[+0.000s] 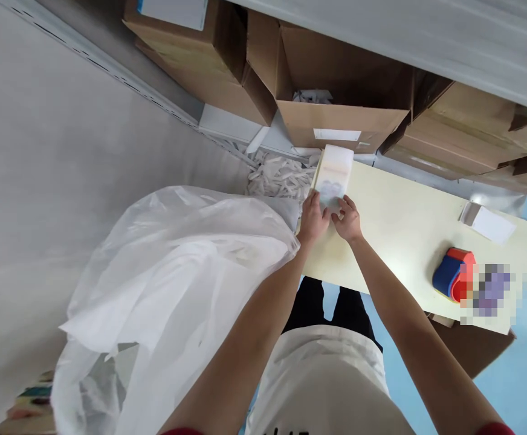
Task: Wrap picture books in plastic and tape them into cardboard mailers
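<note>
A long white packet with a faint bluish print on its near part lies lengthwise at the left end of the cream table. It looks like a stack or a soft wrapped pack; its exact kind is not clear. My left hand grips its near left edge, fingers along the side and thumb towards the near end. At the near right corner, my right hand has its fingers bent and closed on the packet's edge. Beside my left forearm bulges a big translucent plastic bag.
Paper strips are heaped beyond the bag. Open cardboard boxes line the shelf behind the cream table. On its right stand a white small box, a red and blue tape dispenser and a blurred-out purple item.
</note>
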The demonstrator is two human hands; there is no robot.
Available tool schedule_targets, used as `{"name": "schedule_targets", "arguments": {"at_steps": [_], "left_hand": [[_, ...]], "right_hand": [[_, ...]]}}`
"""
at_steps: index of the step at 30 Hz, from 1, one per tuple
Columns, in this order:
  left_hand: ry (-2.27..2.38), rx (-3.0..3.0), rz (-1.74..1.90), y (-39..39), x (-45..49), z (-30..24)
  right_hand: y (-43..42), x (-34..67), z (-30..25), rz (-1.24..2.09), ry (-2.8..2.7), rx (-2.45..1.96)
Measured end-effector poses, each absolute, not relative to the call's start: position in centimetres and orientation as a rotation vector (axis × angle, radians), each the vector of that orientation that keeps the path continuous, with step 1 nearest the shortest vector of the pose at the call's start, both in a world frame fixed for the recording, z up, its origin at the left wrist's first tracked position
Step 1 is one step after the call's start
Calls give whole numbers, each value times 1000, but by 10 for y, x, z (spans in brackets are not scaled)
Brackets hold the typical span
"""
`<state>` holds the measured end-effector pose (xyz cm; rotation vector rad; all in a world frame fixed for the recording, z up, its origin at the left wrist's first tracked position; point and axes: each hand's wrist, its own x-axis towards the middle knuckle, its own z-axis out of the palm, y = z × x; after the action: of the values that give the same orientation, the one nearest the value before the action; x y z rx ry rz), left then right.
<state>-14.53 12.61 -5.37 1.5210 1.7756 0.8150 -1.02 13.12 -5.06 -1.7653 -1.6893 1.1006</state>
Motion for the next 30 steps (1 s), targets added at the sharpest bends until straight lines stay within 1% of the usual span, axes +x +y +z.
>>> {"name": "schedule_targets", "arguments": {"at_steps": [6, 11, 15, 22, 26, 30], "left_hand": [[1723, 1546, 781, 136, -150, -55], [1774, 1506, 717, 104, -142, -37], [1779, 1455, 617, 50, -133, -3], [1740, 1266, 538, -38, -124, 80], [1748, 1106, 707, -77, -121, 118], [1814, 1131, 895, -117, -124, 144]], "right_hand": [[141, -11, -52, 1137, -1724, -1741], [125, 4, -39, 1236, -1624, -1715], [92, 34, -9, 1326, -1545, -1671], [41, 86, 57, 1493, -1532, -1537], [31, 88, 86, 1558, -1636, -1344], [21, 74, 112, 1628, -1718, -1216]]}}
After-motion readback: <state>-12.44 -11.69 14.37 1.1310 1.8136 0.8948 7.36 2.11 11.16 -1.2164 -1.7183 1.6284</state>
